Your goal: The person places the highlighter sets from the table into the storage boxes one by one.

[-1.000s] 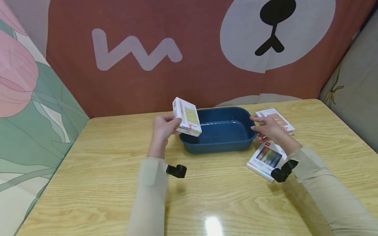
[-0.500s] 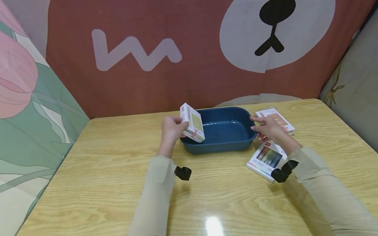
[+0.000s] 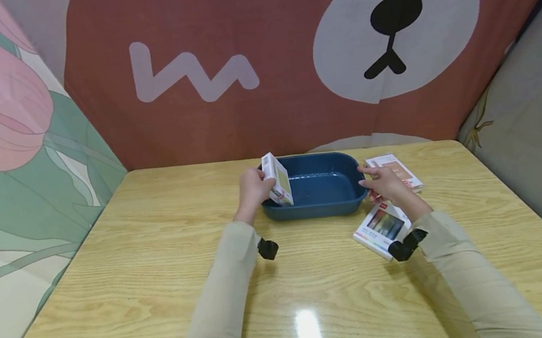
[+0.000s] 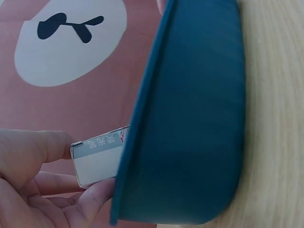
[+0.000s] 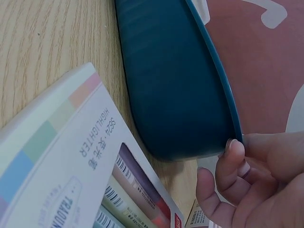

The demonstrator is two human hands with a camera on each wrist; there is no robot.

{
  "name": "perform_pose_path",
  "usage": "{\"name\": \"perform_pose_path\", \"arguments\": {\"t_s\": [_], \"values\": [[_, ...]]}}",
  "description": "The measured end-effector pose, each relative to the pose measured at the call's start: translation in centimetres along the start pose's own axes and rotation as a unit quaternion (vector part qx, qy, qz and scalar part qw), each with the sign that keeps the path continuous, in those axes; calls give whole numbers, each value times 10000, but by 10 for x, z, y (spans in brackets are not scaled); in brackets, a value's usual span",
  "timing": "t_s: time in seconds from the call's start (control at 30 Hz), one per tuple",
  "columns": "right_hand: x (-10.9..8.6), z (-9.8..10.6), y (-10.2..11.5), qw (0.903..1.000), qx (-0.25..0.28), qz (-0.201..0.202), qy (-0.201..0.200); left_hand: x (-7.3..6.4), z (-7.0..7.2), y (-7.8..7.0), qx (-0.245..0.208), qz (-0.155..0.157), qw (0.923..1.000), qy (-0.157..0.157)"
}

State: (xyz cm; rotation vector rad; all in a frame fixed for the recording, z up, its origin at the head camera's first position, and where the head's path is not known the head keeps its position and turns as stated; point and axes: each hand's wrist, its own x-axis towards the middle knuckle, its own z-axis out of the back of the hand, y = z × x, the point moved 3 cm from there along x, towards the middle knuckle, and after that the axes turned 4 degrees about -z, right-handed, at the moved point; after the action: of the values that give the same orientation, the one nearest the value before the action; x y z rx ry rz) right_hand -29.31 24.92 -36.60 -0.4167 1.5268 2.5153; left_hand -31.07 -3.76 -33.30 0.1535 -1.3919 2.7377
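1 box point(image 3: 282, 183) in L fingers point(image 4: 93, 200) | long axis fore-aft | broad face R

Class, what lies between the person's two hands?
In the head view, the blue tub and, partly inside it, the tilted white box that the left hand grips.

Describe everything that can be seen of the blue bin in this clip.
The blue bin is an oblong, open-topped tub with rounded corners, a narrow rim and smooth, slightly glossy walls that look like plastic. It stands upright near the far edge of the wood-grain table. The right hand grips its rim at the right end. At the left end, the left hand holds a white box tilted, partly inside; whether that box touches it is unclear.
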Motion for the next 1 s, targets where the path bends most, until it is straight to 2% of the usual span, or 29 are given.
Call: {"name": "perform_pose_path", "arguments": {"t_s": [0.17,0.33,0.53,0.7,0.8,1.0], "values": [[-1,-1,0,10000,-11,58,40,0,-5,3,489,-119,9987,-32],[-2,-1,0,9999,-21,92,45,0,-9,4,574,70,9983,94],[-2,0,1,10000,-45,22,43,0,-12,3,764,45,9970,97],[-2,-1,1,10000,-72,-13,47,-1,-14,3,686,87,9973,226],[-1,-1,1,9999,-105,-28,57,-2,-14,2,751,0,9968,266],[-1,-2,1,9999,-76,-16,96,-2,-16,1,1283,-339,9906,319]]}}
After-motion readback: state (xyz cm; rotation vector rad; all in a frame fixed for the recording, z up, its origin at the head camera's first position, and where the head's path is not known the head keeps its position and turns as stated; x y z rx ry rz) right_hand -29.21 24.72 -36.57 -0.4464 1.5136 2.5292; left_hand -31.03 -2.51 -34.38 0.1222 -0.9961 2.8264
